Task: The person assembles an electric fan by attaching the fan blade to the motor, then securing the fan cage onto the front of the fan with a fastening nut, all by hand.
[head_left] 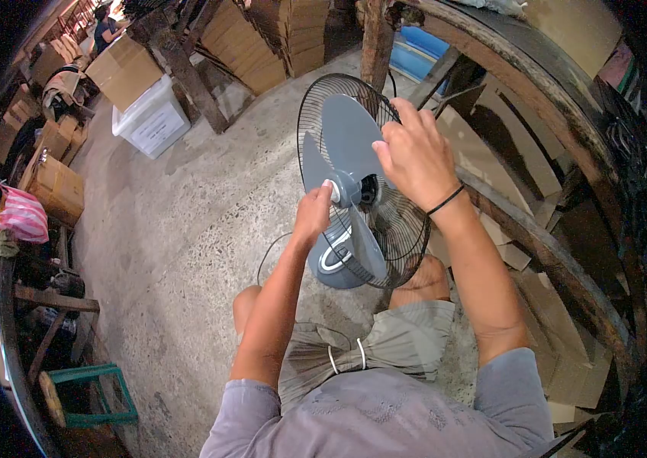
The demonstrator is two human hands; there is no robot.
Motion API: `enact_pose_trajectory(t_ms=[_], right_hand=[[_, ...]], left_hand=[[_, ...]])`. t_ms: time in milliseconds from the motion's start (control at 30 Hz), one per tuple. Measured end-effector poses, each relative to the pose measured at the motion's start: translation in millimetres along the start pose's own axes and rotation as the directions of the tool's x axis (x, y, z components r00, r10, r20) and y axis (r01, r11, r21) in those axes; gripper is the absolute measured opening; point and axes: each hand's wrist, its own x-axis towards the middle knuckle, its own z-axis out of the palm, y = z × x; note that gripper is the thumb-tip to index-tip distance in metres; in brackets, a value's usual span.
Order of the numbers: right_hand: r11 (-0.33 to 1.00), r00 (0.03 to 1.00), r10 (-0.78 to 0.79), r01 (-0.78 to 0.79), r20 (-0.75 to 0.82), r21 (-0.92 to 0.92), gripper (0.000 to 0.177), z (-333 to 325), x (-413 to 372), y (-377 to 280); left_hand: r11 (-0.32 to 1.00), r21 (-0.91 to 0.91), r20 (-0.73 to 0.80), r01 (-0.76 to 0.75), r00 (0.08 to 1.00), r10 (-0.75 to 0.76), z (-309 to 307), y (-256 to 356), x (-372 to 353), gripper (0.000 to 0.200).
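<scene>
An electric fan with a grey base (337, 276) stands on the floor between my knees, its front uncovered. The grey blades (350, 126) sit inside the black wire rear guard (407, 252). My left hand (314, 214) is closed at the hub, thumb and fingers on a small white spinner nut (333, 191) in the middle of the blades. Up on the right, my right hand (420, 156) has its fingers curled over the guard's upper right rim, beside a blade. The fingertips there are partly hidden.
Wooden table framing (537, 237) with flattened cardboard runs close along the right. A white plastic bin (152, 126) bearing a carton (123, 70) stands at upper left, with a person (106, 30) beyond. A green stool frame (91, 393) lies at lower left.
</scene>
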Motion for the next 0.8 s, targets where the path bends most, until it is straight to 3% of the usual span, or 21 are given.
enact_pose_trajectory(t_ms=[67, 100, 167, 267, 300, 367, 400, 467, 667, 800], right_hand=[[1.0, 1.0, 0.004, -0.004, 0.007, 0.001, 0.02, -1, 0, -1], [1.0, 1.0, 0.007, -0.007, 0.012, 0.002, 0.019, -1, 1, -1], [1.0, 1.0, 0.001, -0.001, 0.006, 0.004, 0.019, -1, 0, -1], [1.0, 1.0, -0.004, 0.004, -0.006, 0.005, 0.019, -1, 1, 1], [1.0, 1.0, -0.006, 0.006, -0.011, 0.005, 0.019, 0, 0, 1], [1.0, 1.0, 0.001, -0.001, -0.02, 0.002, 0.018, 1, -1, 2], [1.0, 1.0, 0.006, -0.006, -0.031, 0.001, 0.018, 1, -1, 3], [1.0, 1.0, 0.016, -0.016, -0.015, 0.007, 0.018, 1, 0, 2], [1.0, 1.0, 0.015, -0.015, 0.01, 0.004, 0.018, 1, 0, 1], [1.0, 1.0, 0.019, -0.019, 0.003, 0.004, 0.019, 1, 0, 1]], left_hand=[[0.972, -0.062, 0.077, 0.228, 0.972, -0.224, -4, 13, -5, 0.054], [0.971, -0.062, 0.077, 0.229, 0.972, -0.224, -2, 5, -1, 0.054], [0.981, 0.186, -0.009, -0.054, 0.998, 0.057, 1, -14, 7, 0.054], [0.936, 0.312, -0.047, -0.163, 0.981, 0.186, 1, -22, 7, 0.047], [0.936, 0.312, -0.045, -0.163, 0.981, 0.186, 0, -21, 6, 0.047], [0.911, 0.232, -0.011, -0.342, 0.935, 0.354, -6, -20, 2, 0.035], [0.911, 0.234, -0.013, -0.341, 0.935, 0.353, -8, -19, -1, 0.035], [0.858, 0.162, 0.008, -0.488, 0.87, 0.493, -12, -17, -4, 0.03], [0.929, 0.091, 0.027, -0.359, 0.933, 0.358, -14, -3, -13, 0.031], [0.91, -0.062, -0.011, -0.411, 0.912, 0.411, -7, -17, -7, 0.031]])
